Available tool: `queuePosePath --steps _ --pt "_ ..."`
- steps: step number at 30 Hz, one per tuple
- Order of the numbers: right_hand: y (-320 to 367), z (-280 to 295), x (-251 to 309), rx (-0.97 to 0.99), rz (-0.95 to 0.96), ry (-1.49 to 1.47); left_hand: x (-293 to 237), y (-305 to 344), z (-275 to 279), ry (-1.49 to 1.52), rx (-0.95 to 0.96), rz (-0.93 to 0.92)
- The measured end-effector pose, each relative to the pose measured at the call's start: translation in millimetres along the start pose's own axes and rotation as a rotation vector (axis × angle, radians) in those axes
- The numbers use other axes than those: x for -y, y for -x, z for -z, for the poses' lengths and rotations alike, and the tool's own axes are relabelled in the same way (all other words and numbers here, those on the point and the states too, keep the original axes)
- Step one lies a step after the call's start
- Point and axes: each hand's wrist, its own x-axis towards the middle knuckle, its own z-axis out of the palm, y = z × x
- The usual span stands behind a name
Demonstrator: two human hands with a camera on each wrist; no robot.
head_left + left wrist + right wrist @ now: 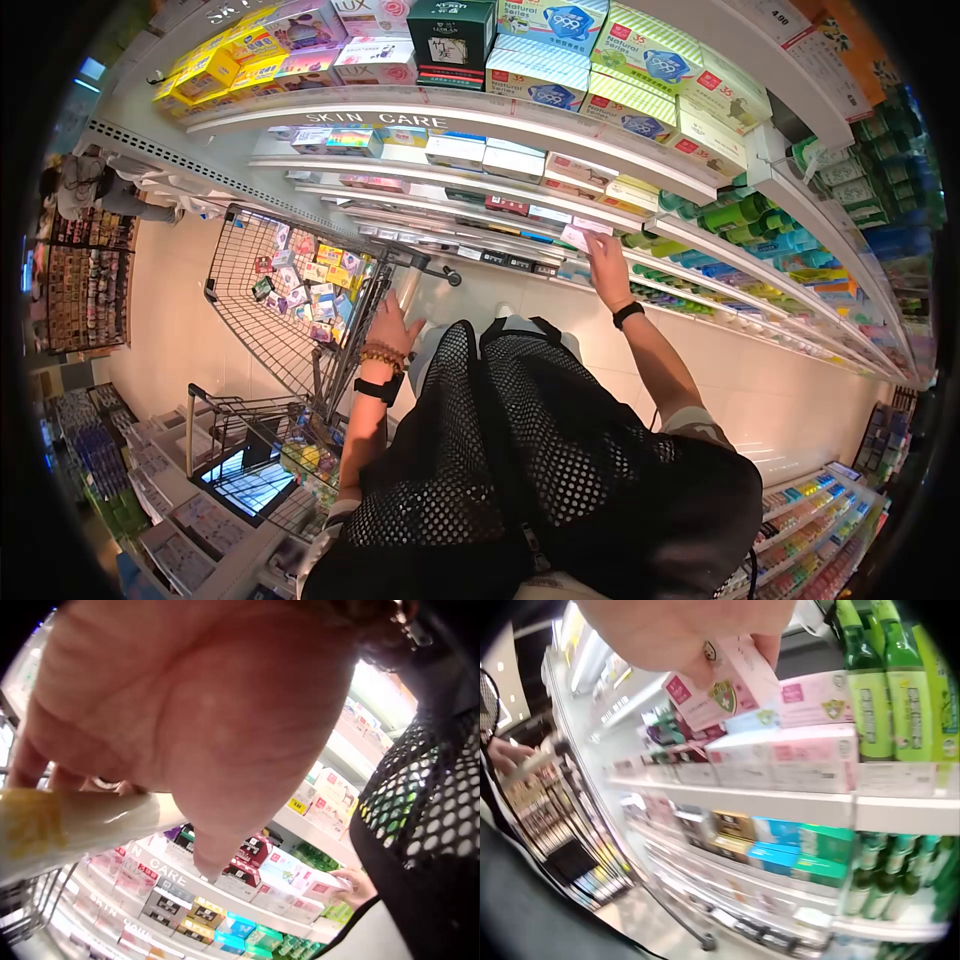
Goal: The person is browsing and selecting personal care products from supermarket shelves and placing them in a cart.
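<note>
My right hand [608,268] is reached out to the shelf and pinches a small pink box [724,697] between thumb and fingers. Tilted, the box is held just above and in front of a row of similar pink boxes [814,754] in the right wrist view. My left hand [390,328] rests on the handle [82,825] of a wire shopping cart [222,262]. Its fingers lie over the far side of that handle, partly hidden, and its thumb [214,851] points away from it. Several small colourful boxes [325,300] lie in the cart.
Shelves of boxed goods [540,75] curve along the front, with a lip [375,120] reading SKIN CARE. Green bottles [870,682] stand right of the pink boxes. Another cart [235,405] and a screen [250,480] are at lower left. A person [95,185] is far left.
</note>
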Motion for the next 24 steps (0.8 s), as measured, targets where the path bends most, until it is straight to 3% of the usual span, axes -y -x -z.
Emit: queuePosePath --steps 1,3,4,6,7,9,11,13,15,17,19,21,23,24 --pt "2.8 1.6 26.5 -0.010 -0.063 -0.092 -5.5 -1.3 4.9 0.012 -0.170 -0.115" --pt "-11.6 14.1 85.6 0.122 -0.400 -0.682 -29.5 -13.6 34.7 0.227 -0.331 -0.354" --pt "-21.5 17.8 104.1 0.126 -0.395 -0.692 -39.7 -16.3 47.6 0.396 -0.216 -0.353" --pt "-43.2 24.9 136.9 0.301 -0.429 -1.105 -58.3 -20.4 70.0 0.787 0.003 -0.380" --pt "-53.0 31.4 158.8 0.304 -0.421 -1.113 -63.4 -21.0 77.1 0.904 0.056 -0.440" --pt "-69.6 43.6 201.5 0.436 -0.404 -1.469 -74.9 -18.6 87.2 1.172 0.129 -0.605" --pt "-80.9 35.6 226.5 0.506 -0.369 -1.554 -88.0 -8.1 119.0 1.223 0.106 -0.591" --pt "-86.6 20.0 242.3 0.545 -0.538 -1.694 -81.3 -1.2 126.3 1.290 0.081 -0.568" --pt "-88.5 9.0 249.4 0.597 -0.521 -1.611 -63.7 0.4 128.8 0.978 -0.218 -0.558" --pt "-87.2 -1.6 253.8 0.740 -0.474 -1.291 -53.9 11.0 138.6 0.818 -0.328 -0.471" --pt "-82.3 -20.7 253.4 0.792 -0.489 -1.240 -37.9 14.7 142.0 0.431 -0.489 -0.394" --pt "-69.2 -49.6 247.5 0.791 -0.285 -0.905 -10.9 18.7 120.9 0.491 -0.540 -0.268" --pt "-59.1 -67.5 252.2 0.533 0.079 -0.533 22.5 25.5 103.5 0.796 -0.339 0.080" --pt "-60.5 -73.2 259.3 0.506 0.197 -0.475 61.5 22.0 70.7 0.875 -0.269 0.193"
